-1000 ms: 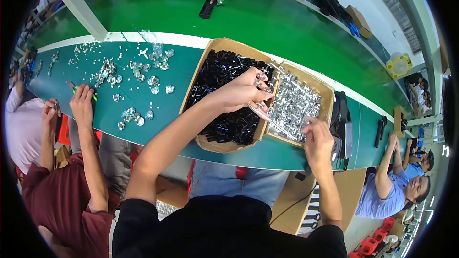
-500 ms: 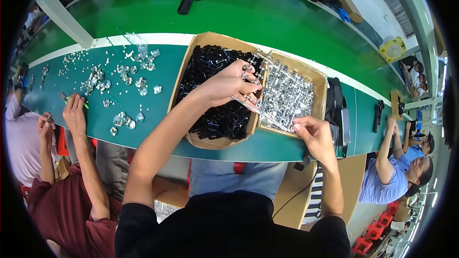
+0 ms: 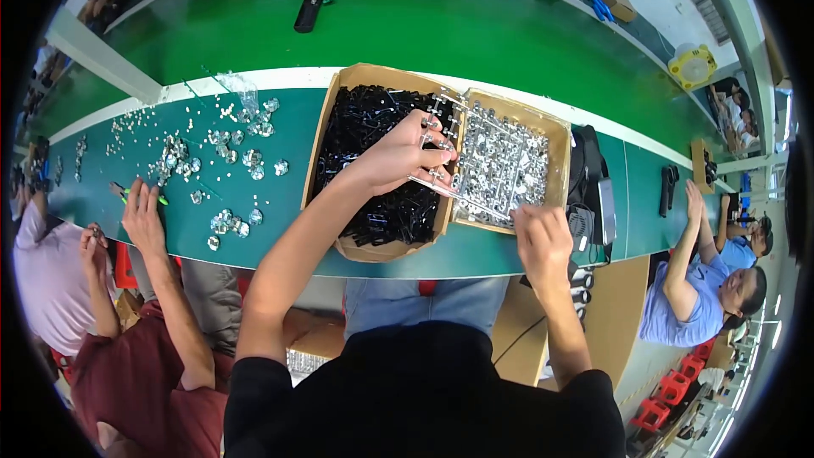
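My left hand is closed around one side of a shiny silver sprue frame with small parts along its bars. The frame hangs tilted over the border between two cardboard boxes. Under my left hand, black plastic pieces fill the left box. Small silver parts fill the right box. My right hand is at that box's near right corner, beside the frame's near end. Its fingers are curled together, and what they hold, if anything, is hidden.
Right of the boxes lie a black bag and a grey device. Clear faceted pieces and small beads are scattered on the green table. A co-worker's hand is at the left, beside green-handled pliers.
My right hand has drawn back slightly from the sprue frame's near corner, its fingers more curled. My left hand keeps its hold on the frame. The whole view has shifted a little.
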{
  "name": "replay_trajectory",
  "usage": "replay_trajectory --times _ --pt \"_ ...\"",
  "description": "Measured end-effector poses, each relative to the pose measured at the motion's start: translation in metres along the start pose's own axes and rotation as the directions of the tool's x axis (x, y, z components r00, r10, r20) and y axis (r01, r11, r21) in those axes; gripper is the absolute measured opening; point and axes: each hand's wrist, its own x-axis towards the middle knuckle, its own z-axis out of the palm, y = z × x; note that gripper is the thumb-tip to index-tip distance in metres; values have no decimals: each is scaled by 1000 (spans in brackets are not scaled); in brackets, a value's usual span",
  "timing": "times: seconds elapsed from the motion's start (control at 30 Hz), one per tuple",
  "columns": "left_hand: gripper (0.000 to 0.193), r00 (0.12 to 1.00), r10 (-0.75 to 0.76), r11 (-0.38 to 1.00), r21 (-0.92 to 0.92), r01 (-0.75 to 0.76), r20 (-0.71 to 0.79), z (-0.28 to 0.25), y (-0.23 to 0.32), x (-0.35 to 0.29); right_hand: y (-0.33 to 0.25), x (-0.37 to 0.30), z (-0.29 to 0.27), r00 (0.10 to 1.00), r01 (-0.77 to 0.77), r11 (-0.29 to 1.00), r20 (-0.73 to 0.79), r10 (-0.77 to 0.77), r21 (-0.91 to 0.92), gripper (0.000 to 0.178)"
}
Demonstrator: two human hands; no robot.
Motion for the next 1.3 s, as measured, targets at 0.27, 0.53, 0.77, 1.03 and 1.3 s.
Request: replay_trajectory --times 0.27,0.53,0.77,1.03,1.3 --pt "39 1000 2 1000 8 -2 -11 3 -2 -1 -14 24 -16 694 -714 659 366 620 236 11" --pt "44 999 38 996 77 -38 6 10 4 8 7 45 -25 733 -666 720 346 586 193 14" --pt "52 874 467 883 128 -452 -133 16 -38 -5 9 38 6 838 -342 892 526 147 296 21" --pt "38 503 766 642 521 -562 -401 78 -53 -38 74 25 35 681 -608 729 679 275 315 30" --pt "42 572 565 801 228 -554 -594 99 -69 -41 96 36 11 711 -503 739 701 58 449 20"
